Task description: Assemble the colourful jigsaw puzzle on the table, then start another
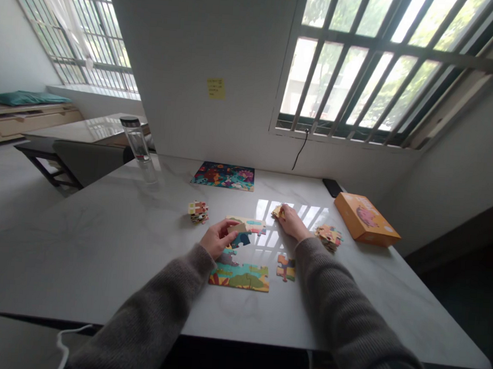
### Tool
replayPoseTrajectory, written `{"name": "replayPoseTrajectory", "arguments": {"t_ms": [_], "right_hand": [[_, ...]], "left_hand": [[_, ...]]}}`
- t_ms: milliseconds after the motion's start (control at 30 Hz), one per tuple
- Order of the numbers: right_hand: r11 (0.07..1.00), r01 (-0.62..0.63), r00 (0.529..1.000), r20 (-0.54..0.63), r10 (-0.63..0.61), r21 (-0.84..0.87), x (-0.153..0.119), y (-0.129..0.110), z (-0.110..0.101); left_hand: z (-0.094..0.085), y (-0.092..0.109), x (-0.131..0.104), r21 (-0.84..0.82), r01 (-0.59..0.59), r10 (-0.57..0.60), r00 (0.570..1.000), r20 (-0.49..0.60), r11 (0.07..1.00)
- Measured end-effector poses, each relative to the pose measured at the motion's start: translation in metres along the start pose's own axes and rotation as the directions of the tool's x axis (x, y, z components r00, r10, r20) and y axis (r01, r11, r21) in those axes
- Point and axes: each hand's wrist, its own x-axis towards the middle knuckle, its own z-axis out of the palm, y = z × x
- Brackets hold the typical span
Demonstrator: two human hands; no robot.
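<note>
Between the thumb and fingers of my left hand [217,238] are jigsaw puzzle pieces [240,240], one of them blue, raised over a partly joined puzzle [243,276]. That puzzle lies flat with green and turquoise pieces along its near edge; my left hand hides part of its middle. Farther right, my right hand [291,222] has its fingers closed at a small pile of puzzle pieces [276,211]. Whether a piece is lifted there cannot be made out. A loose orange and purple puzzle piece [286,268] rests right of the joined part.
Piles of puzzle pieces stand at left [198,211] and right [329,236]. An orange box [367,218] and a black phone [332,187] lie at the right. A dark, colourful picture sheet [224,176] lies at the back. A glass bottle [135,140] stands at the back left.
</note>
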Motion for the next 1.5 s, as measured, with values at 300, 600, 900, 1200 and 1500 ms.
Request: {"name": "replayPoseTrajectory", "arguments": {"t_ms": [300, 600, 900, 1200, 1500], "right_hand": [[0.987, 0.091, 0.987, -0.147, -0.071, 0.133, -0.027, -0.043, -0.020], [0.808, 0.471, 0.869, -0.031, -0.493, 0.353, -0.080, -0.153, -0.041], [0.864, 0.410, 0.912, -0.107, -0.396, 0.291, -0.079, -0.125, -0.034], [0.972, 0.153, 0.987, -0.085, -0.139, 0.176, -0.074, -0.076, -0.030], [0.996, 0.042, 0.999, 0.005, -0.042, 0.074, -0.074, -0.051, -0.021]], "left_hand": [[0.001, 0.002, 0.001, -0.020, 0.035, -0.036, 0.998, -0.045, 0.999], [0.002, 0.011, -0.003, -0.106, 0.049, -0.046, 0.998, 0.034, 0.993], [-0.006, 0.005, 0.005, -0.016, -0.132, 0.126, 0.970, -0.207, 0.991], [-0.004, -0.007, 0.001, 0.554, -0.344, 0.295, 0.939, 0.179, 0.759], [0.024, -0.010, 0.031, 0.764, -0.448, 0.118, 0.887, 0.447, 0.464]]}}
